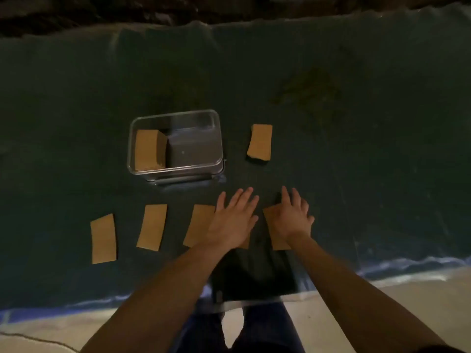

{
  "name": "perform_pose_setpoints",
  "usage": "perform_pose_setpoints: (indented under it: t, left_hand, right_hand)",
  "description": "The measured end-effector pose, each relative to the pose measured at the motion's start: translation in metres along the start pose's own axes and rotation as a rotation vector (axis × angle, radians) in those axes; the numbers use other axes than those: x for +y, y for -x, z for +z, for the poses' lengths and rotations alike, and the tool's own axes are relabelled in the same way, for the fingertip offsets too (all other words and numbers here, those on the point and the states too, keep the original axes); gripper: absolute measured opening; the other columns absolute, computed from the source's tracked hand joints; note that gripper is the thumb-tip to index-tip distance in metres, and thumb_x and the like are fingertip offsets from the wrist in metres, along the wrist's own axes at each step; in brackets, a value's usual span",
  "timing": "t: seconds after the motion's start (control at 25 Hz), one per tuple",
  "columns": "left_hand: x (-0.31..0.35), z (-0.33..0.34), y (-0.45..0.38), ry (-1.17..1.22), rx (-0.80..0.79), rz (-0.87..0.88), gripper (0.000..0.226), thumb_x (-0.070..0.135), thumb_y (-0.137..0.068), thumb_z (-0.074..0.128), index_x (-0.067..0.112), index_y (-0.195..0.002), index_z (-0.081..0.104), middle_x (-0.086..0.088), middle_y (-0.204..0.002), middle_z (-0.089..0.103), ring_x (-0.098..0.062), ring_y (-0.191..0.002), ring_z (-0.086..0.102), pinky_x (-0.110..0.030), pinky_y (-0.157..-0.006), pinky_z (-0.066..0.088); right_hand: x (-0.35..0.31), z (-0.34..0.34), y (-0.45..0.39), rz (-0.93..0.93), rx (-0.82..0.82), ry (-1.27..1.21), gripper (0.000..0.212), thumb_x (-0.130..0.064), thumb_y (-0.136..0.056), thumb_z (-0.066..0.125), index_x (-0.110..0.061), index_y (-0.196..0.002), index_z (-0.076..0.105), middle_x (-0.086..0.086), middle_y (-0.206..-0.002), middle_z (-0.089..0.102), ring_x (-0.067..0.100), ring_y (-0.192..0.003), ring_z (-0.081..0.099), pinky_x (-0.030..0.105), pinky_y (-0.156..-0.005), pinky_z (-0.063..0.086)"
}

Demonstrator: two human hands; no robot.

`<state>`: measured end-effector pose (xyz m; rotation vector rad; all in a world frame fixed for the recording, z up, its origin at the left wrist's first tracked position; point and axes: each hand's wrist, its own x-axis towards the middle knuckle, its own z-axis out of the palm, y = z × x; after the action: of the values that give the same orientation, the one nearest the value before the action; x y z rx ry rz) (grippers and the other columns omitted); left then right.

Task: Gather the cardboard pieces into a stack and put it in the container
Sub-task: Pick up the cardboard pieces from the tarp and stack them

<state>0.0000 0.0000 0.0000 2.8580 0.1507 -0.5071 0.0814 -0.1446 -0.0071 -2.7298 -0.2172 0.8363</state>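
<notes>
Flat and spread over loose cardboard: left grip (pixel 233 216) open on one piece (pixel 197 225), right grip (pixel 290 215) open on another (pixel 277 240). Further left, two more pieces (pixel 151 227) (pixel 103 238). Beyond, a small stack (pixel 260 141) and the clear container (pixel 175 145), one stack (pixel 149 150) inside. Gathering step, apparently; next, sliding pieces together. No readable writing.

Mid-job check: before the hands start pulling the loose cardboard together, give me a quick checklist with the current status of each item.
1. Container open, no lid: ok.
2. Room beside the stack in the container: ok.
3. Left hand on a piece: ok.
4. Right hand on a piece: ok.
5. Loose pieces gathered: not ok; the far piece and two left pieces lie apart.
6. Fingers gripping: cannot tell.
</notes>
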Motion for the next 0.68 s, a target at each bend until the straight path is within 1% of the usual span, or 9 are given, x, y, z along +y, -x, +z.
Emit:
perform_pose_setpoints:
  t: [0.04, 0.12, 0.2, 0.28, 0.36, 0.44, 0.56, 0.68]
  left_hand:
    - [0.002, 0.007, -0.004, -0.034, -0.026, 0.007, 0.057, 0.044, -0.104, 0.023, 0.025, -0.156, 0.012, 0.001, -0.167, 0.000, -0.019, -0.153, 0.003, -0.056, -0.120, 0.003]
    - [0.002, 0.022, -0.012, -0.048, -0.072, 0.020, 0.057, 0.046, -0.103, 0.024, 0.026, -0.156, 0.013, 0.002, -0.167, 0.000, -0.019, -0.153, 0.004, -0.057, -0.120, 0.004]
    - [0.002, 0.033, -0.013, -0.061, -0.109, 0.037, 0.058, 0.047, -0.103, 0.025, 0.026, -0.156, 0.014, 0.001, -0.167, 0.000, -0.020, -0.153, 0.002, -0.057, -0.120, 0.005]
    - [0.000, 0.039, -0.013, -0.094, -0.100, 0.059, 0.060, 0.047, -0.102, 0.029, 0.024, -0.156, 0.013, -0.001, -0.167, -0.001, -0.023, -0.153, 0.000, -0.057, -0.120, 0.007]
    - [-0.001, 0.041, -0.009, -0.115, -0.067, 0.062, 0.064, 0.047, -0.100, 0.035, 0.024, -0.156, 0.014, -0.005, -0.167, 0.000, -0.027, -0.153, 0.000, -0.057, -0.120, 0.009]
    - [-0.004, 0.041, -0.003, -0.105, -0.037, 0.030, 0.068, 0.050, -0.097, 0.041, 0.025, -0.155, 0.016, -0.010, -0.166, 0.004, -0.032, -0.152, 0.005, -0.055, -0.120, 0.011]
    - [-0.012, 0.038, 0.003, -0.080, -0.010, -0.015, 0.072, 0.055, -0.094, 0.046, 0.027, -0.154, 0.018, -0.012, -0.165, 0.008, -0.035, -0.149, 0.015, -0.052, -0.118, 0.018]
    - [-0.013, 0.037, 0.004, -0.066, -0.028, -0.020, 0.075, 0.054, -0.093, 0.050, 0.027, -0.155, 0.017, -0.010, -0.165, 0.006, -0.034, -0.148, 0.018, -0.047, -0.114, 0.024]
  right_hand:
    - [0.000, 0.005, 0.000, 0.004, -0.029, 0.062, 0.069, -0.041, -0.099, 0.042, -0.028, -0.158, 0.009, 0.003, -0.167, 0.004, 0.035, -0.149, 0.010, 0.063, -0.111, 0.023]
    - [0.003, 0.016, -0.003, -0.004, -0.034, 0.179, 0.069, -0.045, -0.099, 0.041, -0.028, -0.157, 0.010, 0.005, -0.167, 0.003, 0.037, -0.148, 0.011, 0.062, -0.109, 0.026]
    - [0.008, 0.024, -0.001, -0.025, 0.004, 0.240, 0.066, -0.048, -0.099, 0.039, -0.028, -0.157, 0.012, 0.006, -0.166, 0.005, 0.038, -0.146, 0.015, 0.060, -0.108, 0.029]
    - [0.012, 0.028, -0.002, -0.049, 0.052, 0.274, 0.061, -0.047, -0.101, 0.036, -0.028, -0.156, 0.018, 0.007, -0.166, 0.011, 0.039, -0.143, 0.022, 0.056, -0.107, 0.032]
    - [0.014, 0.029, -0.002, -0.085, 0.088, 0.274, 0.057, -0.044, -0.102, 0.037, -0.026, -0.155, 0.024, 0.008, -0.164, 0.018, 0.038, -0.138, 0.029, 0.052, -0.105, 0.035]
    - [0.014, 0.031, 0.001, -0.101, 0.104, 0.241, 0.056, -0.044, -0.101, 0.040, -0.026, -0.153, 0.029, 0.007, -0.161, 0.024, 0.037, -0.134, 0.034, 0.050, -0.103, 0.039]
    - [0.014, 0.031, 0.010, -0.096, 0.096, 0.187, 0.063, -0.051, -0.094, 0.051, -0.026, -0.150, 0.033, 0.006, -0.154, 0.030, 0.034, -0.129, 0.038, 0.048, -0.101, 0.043]
    - [0.012, 0.032, 0.019, -0.095, 0.045, 0.147, 0.070, -0.046, -0.089, 0.062, -0.028, -0.150, 0.031, 0.005, -0.150, 0.029, 0.033, -0.129, 0.037, 0.047, -0.100, 0.045]
